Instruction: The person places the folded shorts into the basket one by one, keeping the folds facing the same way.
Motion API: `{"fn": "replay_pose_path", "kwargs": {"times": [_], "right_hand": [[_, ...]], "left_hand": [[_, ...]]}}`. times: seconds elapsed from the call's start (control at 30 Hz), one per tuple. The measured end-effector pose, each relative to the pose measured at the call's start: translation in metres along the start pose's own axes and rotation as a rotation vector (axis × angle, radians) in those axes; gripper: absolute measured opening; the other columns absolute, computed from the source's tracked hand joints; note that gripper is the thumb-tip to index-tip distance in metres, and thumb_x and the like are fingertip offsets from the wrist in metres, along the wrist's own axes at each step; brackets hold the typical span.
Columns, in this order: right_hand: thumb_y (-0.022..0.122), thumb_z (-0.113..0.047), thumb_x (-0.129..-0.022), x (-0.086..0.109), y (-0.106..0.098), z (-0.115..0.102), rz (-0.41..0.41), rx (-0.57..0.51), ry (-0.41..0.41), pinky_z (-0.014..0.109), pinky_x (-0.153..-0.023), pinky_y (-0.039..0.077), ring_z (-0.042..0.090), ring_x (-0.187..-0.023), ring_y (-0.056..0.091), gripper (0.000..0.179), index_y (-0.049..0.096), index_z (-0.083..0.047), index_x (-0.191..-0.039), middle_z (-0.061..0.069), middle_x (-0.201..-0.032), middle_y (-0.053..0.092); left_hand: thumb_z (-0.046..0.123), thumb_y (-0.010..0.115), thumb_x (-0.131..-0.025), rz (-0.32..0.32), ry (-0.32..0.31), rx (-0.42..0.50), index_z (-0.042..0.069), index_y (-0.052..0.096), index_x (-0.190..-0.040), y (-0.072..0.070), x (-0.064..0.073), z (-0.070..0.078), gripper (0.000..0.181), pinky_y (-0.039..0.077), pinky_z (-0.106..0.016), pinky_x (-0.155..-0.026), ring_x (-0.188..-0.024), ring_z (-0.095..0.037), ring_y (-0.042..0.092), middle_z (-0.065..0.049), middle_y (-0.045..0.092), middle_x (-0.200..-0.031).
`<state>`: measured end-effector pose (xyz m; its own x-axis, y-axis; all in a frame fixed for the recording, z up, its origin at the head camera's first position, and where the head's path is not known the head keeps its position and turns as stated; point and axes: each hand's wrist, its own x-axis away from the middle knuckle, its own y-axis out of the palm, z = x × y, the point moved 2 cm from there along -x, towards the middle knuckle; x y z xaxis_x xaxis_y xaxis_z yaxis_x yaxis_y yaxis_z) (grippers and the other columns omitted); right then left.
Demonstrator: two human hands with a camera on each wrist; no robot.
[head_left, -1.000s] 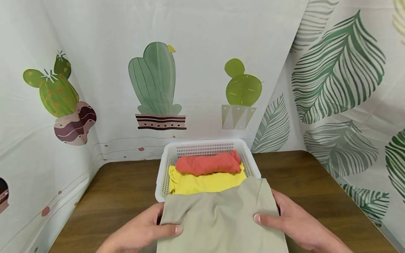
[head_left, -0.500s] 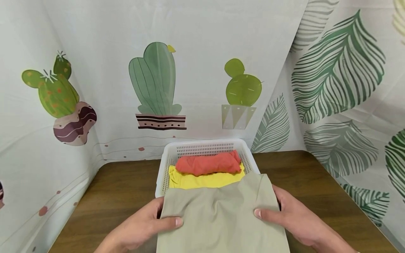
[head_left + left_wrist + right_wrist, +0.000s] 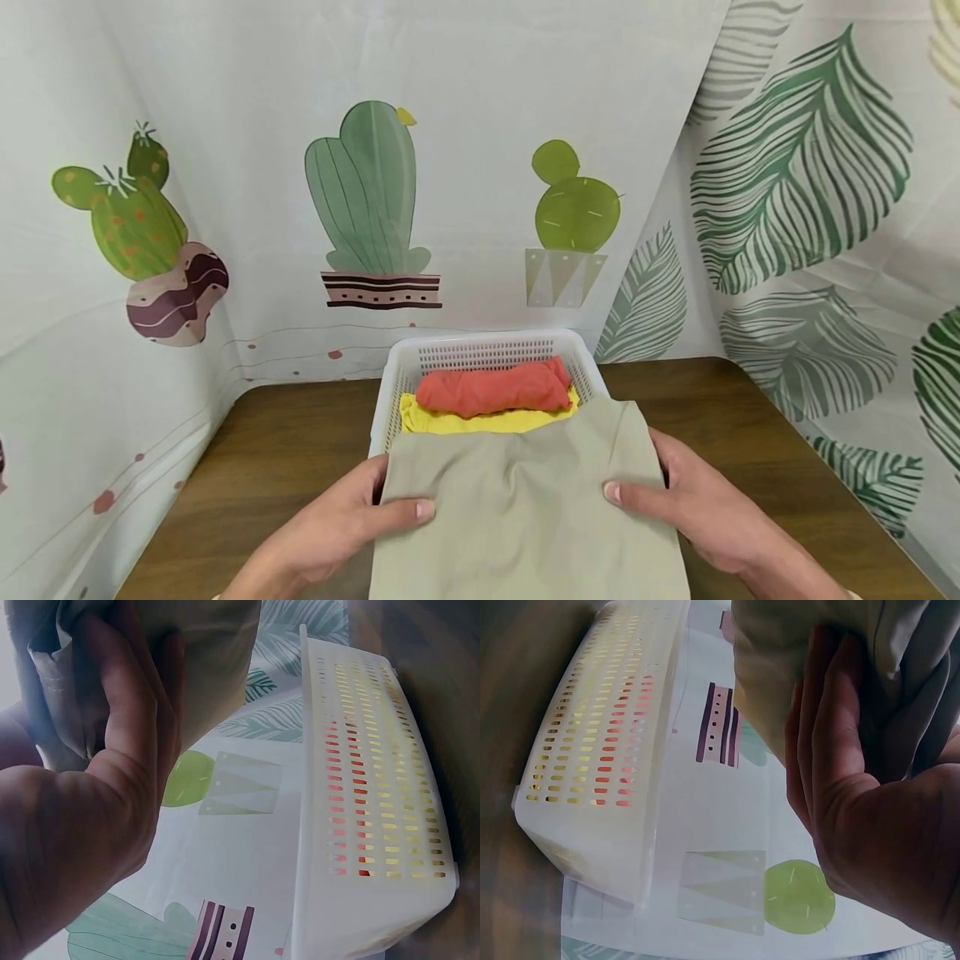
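Stretched between both hands is a greyish-beige folded garment (image 3: 525,508), its far edge overlapping the front of a white basket (image 3: 384,408) in the head view. My left hand (image 3: 333,521) grips its left side, thumb on top and fingers underneath. On the opposite side my right hand (image 3: 708,504) holds it the same way. Both wrist views show the fingers beneath the cloth, above the basket's rim height. Inside the basket lie a rolled red cloth (image 3: 491,390) and, in front of it, a yellow cloth (image 3: 468,422), partly hidden by the garment.
The basket stands on a dark brown wooden table (image 3: 285,442) near its back edge. Behind and beside the table hangs a white curtain (image 3: 480,167) printed with cacti and leaves.
Both hands have carried the garment slightly forward and up, so it covers more of the yellow cloth and the basket's front. The grip on each side is unchanged.
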<state>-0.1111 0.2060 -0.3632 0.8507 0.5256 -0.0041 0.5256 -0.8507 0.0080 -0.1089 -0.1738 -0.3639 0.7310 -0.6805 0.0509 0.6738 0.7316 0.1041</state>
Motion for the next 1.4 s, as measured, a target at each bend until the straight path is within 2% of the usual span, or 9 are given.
{"fn": "replay_pose_path", "kwargs": {"times": [0.13, 0.37, 0.6, 0.97, 1.27, 1.4], "right_hand": [[0.062, 0.000, -0.103, -0.001, 0.000, -0.002, 0.000, 0.007, -0.029, 0.052, -0.084, 0.063, 0.039, -0.104, 0.075, 0.044, 0.041, 0.005, -0.142, 0.025, -0.123, 0.069], [0.065, -0.003, -0.103, -0.005, -0.002, -0.006, 0.033, 0.022, -0.002, 0.052, -0.084, 0.063, 0.039, -0.103, 0.075, 0.046, 0.041, 0.005, -0.141, 0.023, -0.123, 0.069], [0.064, -0.003, -0.103, -0.010, -0.004, -0.009, 0.033, -0.001, -0.003, 0.056, -0.082, 0.063, 0.041, -0.101, 0.075, 0.041, 0.043, 0.004, -0.138, 0.023, -0.120, 0.071], [0.064, -0.005, -0.104, -0.018, -0.008, -0.013, 0.053, -0.023, 0.010, 0.059, -0.080, 0.062, 0.041, -0.100, 0.076, 0.042, 0.041, 0.003, -0.138, 0.023, -0.119, 0.070], [0.062, -0.005, -0.105, -0.023, -0.011, -0.016, 0.041, -0.051, -0.016, 0.061, -0.079, 0.062, 0.040, -0.099, 0.076, 0.038, 0.043, 0.003, -0.137, 0.021, -0.118, 0.071], [0.062, -0.005, -0.105, -0.025, -0.012, -0.017, 0.048, -0.062, -0.016, 0.062, -0.078, 0.061, 0.040, -0.098, 0.076, 0.037, 0.044, 0.002, -0.137, 0.021, -0.118, 0.072]], "left_hand": [[0.007, 0.059, -0.107, 0.003, 0.016, -0.005, -0.005, 0.047, -0.141, 0.000, -0.002, 0.002, 0.038, 0.060, -0.045, -0.097, -0.116, -0.034, 0.071, -0.022, 0.067, -0.130], [0.008, 0.059, -0.107, 0.027, 0.028, -0.021, -0.006, 0.046, -0.142, -0.002, -0.006, 0.005, 0.040, 0.060, -0.044, -0.096, -0.116, -0.032, 0.071, -0.022, 0.067, -0.130], [0.010, 0.060, -0.107, 0.065, 0.034, -0.054, -0.003, 0.044, -0.146, -0.004, -0.009, 0.007, 0.043, 0.059, -0.045, -0.096, -0.117, -0.034, 0.070, -0.022, 0.066, -0.133], [0.009, 0.060, -0.107, 0.066, 0.014, 0.024, -0.003, 0.040, -0.147, -0.006, -0.014, 0.010, 0.046, 0.061, -0.048, -0.090, -0.113, -0.036, 0.072, -0.023, 0.067, -0.132], [0.003, 0.062, -0.104, 0.054, 0.035, 0.053, -0.002, 0.036, -0.148, -0.007, -0.017, 0.011, 0.052, 0.060, -0.054, -0.092, -0.117, -0.038, 0.071, -0.023, 0.063, -0.136], [0.000, 0.064, -0.102, 0.047, 0.066, 0.041, -0.003, 0.037, -0.148, -0.007, -0.019, 0.011, 0.053, 0.060, -0.055, -0.092, -0.118, -0.039, 0.070, -0.024, 0.063, -0.136]]}}
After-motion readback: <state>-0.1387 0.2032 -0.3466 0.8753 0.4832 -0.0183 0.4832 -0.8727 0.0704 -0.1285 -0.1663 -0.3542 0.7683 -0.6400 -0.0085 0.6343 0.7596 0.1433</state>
